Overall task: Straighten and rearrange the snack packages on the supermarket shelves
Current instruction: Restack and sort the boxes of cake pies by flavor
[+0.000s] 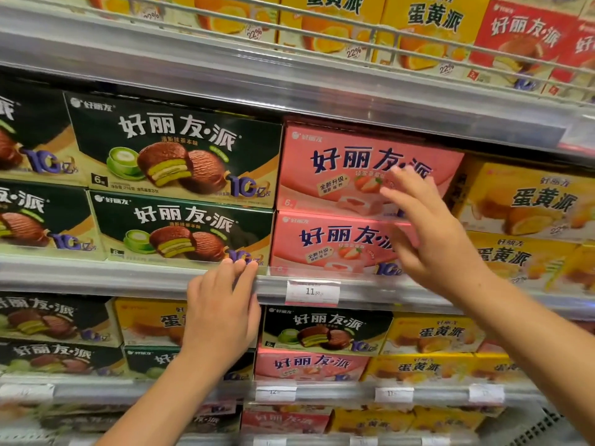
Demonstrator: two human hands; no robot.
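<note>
Two hands are working at the price tag (313, 291): my left hand (220, 312), just left of it, is resting loosely spread fingers on the shelf rail (128, 278); my right hand (428, 226), up-right, is touching the stacked pink boxes (341, 201) above it, fingers spread wide.
</note>
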